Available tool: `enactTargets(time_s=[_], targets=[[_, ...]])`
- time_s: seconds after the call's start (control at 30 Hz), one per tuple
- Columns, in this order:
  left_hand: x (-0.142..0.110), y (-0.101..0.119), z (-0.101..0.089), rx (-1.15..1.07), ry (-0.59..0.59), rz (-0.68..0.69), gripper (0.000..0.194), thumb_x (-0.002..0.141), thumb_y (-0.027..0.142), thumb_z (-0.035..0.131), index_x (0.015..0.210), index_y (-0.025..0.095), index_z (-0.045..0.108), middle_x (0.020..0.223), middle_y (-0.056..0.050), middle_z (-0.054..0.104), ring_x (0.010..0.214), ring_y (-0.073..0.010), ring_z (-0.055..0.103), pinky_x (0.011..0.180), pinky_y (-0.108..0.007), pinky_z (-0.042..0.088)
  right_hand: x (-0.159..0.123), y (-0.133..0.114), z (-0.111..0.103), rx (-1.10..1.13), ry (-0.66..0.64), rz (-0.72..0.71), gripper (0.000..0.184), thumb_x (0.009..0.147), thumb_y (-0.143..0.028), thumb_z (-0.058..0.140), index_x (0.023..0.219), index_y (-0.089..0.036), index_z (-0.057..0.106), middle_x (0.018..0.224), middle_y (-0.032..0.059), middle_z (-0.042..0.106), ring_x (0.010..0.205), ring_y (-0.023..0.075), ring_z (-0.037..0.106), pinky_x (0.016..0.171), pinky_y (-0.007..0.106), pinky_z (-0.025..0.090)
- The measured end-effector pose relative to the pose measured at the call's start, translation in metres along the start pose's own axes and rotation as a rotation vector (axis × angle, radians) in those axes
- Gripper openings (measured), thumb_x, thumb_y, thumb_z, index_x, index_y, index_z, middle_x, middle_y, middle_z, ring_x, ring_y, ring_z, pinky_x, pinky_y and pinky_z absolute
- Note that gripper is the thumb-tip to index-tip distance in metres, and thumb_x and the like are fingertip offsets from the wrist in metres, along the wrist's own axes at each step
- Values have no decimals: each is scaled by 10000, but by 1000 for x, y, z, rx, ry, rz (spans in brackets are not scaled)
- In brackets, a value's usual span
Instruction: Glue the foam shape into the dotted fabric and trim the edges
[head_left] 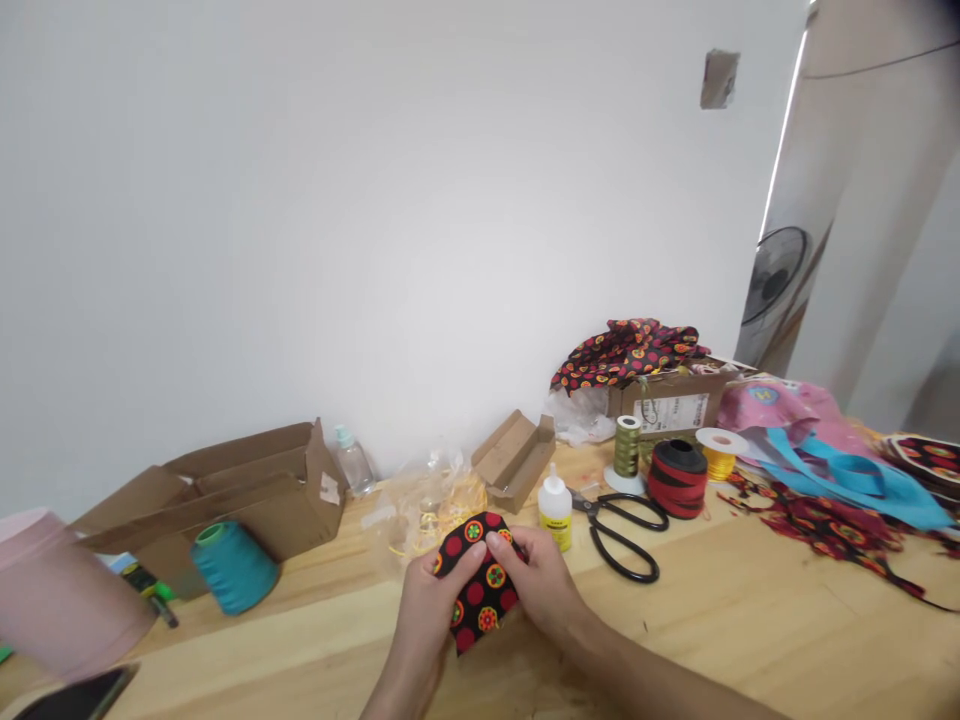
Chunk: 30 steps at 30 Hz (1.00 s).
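Both hands hold one piece of patterned fabric (pixel 474 600), black with red dots and bright flower motifs, above the wooden table. My left hand (pixel 431 605) grips its left side, thumb on top and fingers hidden behind the cloth. On the right side, my right hand (pixel 544 580) pinches the upper edge, its thumb close to the left thumb. The fabric's lower corner hangs down free. Just beyond my right hand stand a glue bottle (pixel 555 510) with a yellow label and black-handled scissors (pixel 619 530) lying flat.
Behind lie a small open carton (pixel 514 460) and clear plastic bags (pixel 427 505). Leftward are a long cardboard box (pixel 247 490), a teal thread cone (pixel 234 570) and a pink bin (pixel 67 590). To the right are a red-and-black spool (pixel 677 480), blue fabric strips (pixel 855 475) and cloth scraps (pixel 832 530).
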<state>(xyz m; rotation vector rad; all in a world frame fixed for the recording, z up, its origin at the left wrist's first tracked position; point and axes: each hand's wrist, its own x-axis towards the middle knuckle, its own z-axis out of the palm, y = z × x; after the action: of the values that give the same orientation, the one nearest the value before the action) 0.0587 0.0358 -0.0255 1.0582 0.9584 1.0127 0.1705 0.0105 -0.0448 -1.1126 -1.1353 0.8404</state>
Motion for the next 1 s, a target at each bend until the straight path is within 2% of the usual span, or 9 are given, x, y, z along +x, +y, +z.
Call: enactTargets(time_s=[0.1, 0.2, 0.37, 0.5, 0.77, 1.0], targets=[[0, -2, 1, 17, -20, 14, 300, 604, 355, 684, 787, 116, 674, 658, -84, 707, 672, -219, 651, 649, -319, 501, 0, 1, 0, -21, -4, 20, 359, 765, -422, 468, 533, -149, 494, 509, -32, 392, 483, 102, 334, 448, 218, 279], [1, -3, 0, 59, -39, 20, 298, 568, 354, 707, 735, 108, 681, 654, -87, 703, 665, -233, 645, 612, -317, 502, 0, 1, -1, -61, 17, 48, 386, 762, -439, 463, 491, -167, 426, 492, -41, 337, 463, 93, 291, 422, 216, 238], [2, -6, 0, 97, -56, 38, 319, 594, 403, 675, 751, 126, 681, 628, -59, 696, 644, -222, 636, 585, -298, 491, -1, 2, -2, -114, 53, 36, 372, 792, -431, 413, 517, -180, 395, 523, -34, 343, 498, 106, 312, 443, 223, 248], [2, -7, 0, 94, -58, 63, 376, 636, 474, 608, 771, 131, 679, 616, -53, 693, 612, -213, 626, 582, -300, 484, 0, 5, -1, -146, 88, 46, 409, 815, -450, 349, 495, -196, 317, 502, -39, 303, 474, 99, 273, 422, 230, 210], [4, -9, -3, 112, -42, 89, 385, 613, 482, 623, 743, 125, 685, 571, -50, 678, 568, -206, 610, 554, -294, 469, -1, 7, 0, -140, 93, 28, 413, 810, -449, 370, 487, -194, 345, 491, -37, 314, 463, 98, 286, 416, 229, 232], [1, -5, -2, 115, -24, 124, 349, 596, 442, 653, 749, 131, 696, 613, -48, 687, 620, -210, 616, 603, -300, 477, -4, 0, 1, -130, 61, -15, 385, 797, -412, 409, 489, -193, 339, 504, -40, 321, 477, 95, 301, 425, 219, 250]])
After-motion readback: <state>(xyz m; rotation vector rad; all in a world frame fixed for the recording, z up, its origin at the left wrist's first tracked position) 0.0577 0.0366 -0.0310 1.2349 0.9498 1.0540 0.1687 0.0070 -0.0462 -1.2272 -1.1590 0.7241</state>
